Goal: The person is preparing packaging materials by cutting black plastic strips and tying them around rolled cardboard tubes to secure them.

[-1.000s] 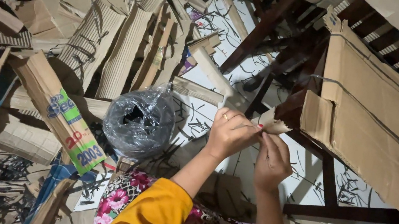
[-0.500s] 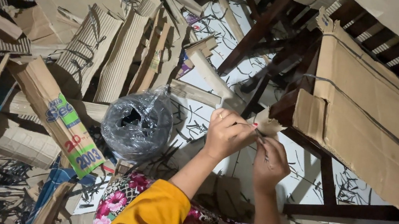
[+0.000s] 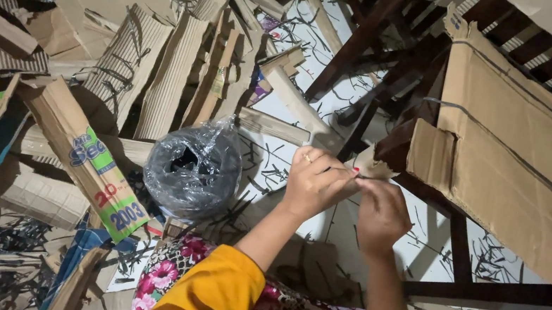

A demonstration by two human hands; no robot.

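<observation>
My left hand [image 3: 315, 181] and my right hand [image 3: 380, 215] meet in the middle of the view, fingertips pinched together on a thin dark string. The string runs toward a small torn flap of a bundle of flat brown cardboard [image 3: 517, 158] that rests on a dark wooden frame at the right. Dark string bands cross the bundle. A ring shows on my left hand, and both sleeves are yellow. A black spool of string wrapped in clear plastic [image 3: 192, 169] sits just left of my left hand.
Folded corrugated cardboard pieces [image 3: 159, 68] lie piled across the left and top. A printed cardboard strip [image 3: 86, 165] leans at lower left. Dark wooden frame bars [image 3: 492, 294] run under the bundle. Cut string scraps litter the white patterned floor [image 3: 319, 40].
Both hands stay pinched together at the flap of the bundle. The view has shifted slightly; the hands have barely moved.
</observation>
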